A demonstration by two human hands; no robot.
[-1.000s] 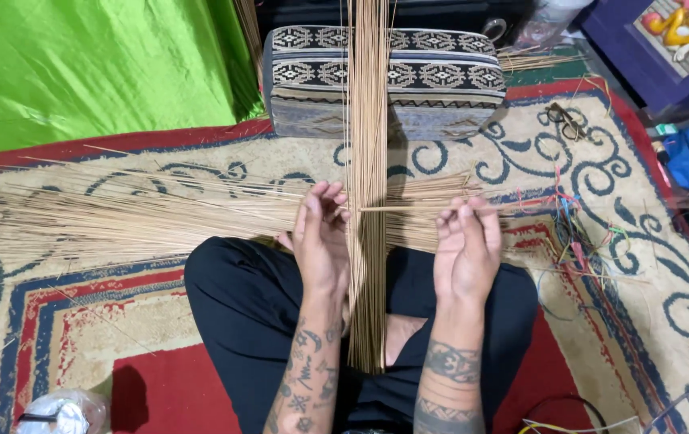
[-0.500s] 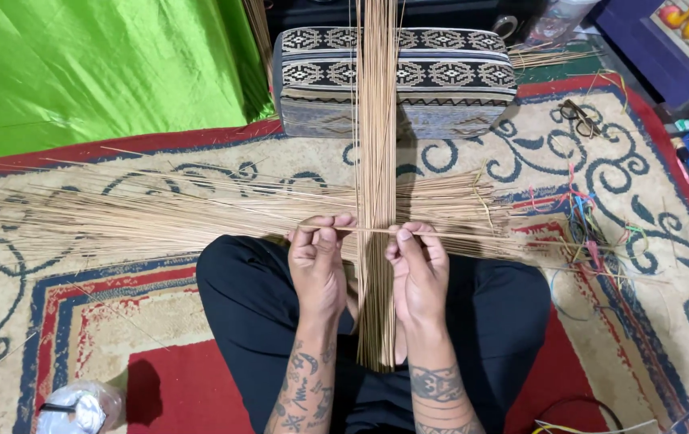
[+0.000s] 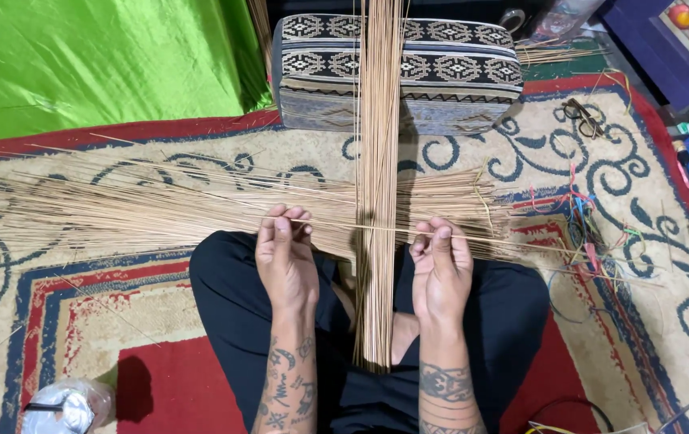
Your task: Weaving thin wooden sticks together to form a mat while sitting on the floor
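Note:
A band of thin tan sticks (image 3: pixel 378 145) runs straight away from my lap, over a patterned cushion. A wide spread of the same sticks (image 3: pixel 143 209) lies crosswise on the carpet under it. My left hand (image 3: pixel 284 261) and my right hand (image 3: pixel 439 265) sit on either side of the upright band. Together they pinch one single thin stick (image 3: pixel 360 227) that lies across the band, left fingertips at its left part, right fingertips at its right part. Both forearms are tattooed and rest above my black trousers.
A patterned black-and-white cushion (image 3: pixel 441 72) stands at the far side. Green cloth (image 3: pixel 95 64) covers the upper left. Coloured threads (image 3: pixel 594 233) and a pair of glasses (image 3: pixel 582 116) lie right. A plastic-wrapped cup (image 3: pixel 63 406) sits bottom left. The carpet (image 3: pixel 79 313) is cream, blue and red.
My right hand has moved in from the right toward the upright band, and both hands now hold the single crosswise stick close to the band. The view has shifted slightly.

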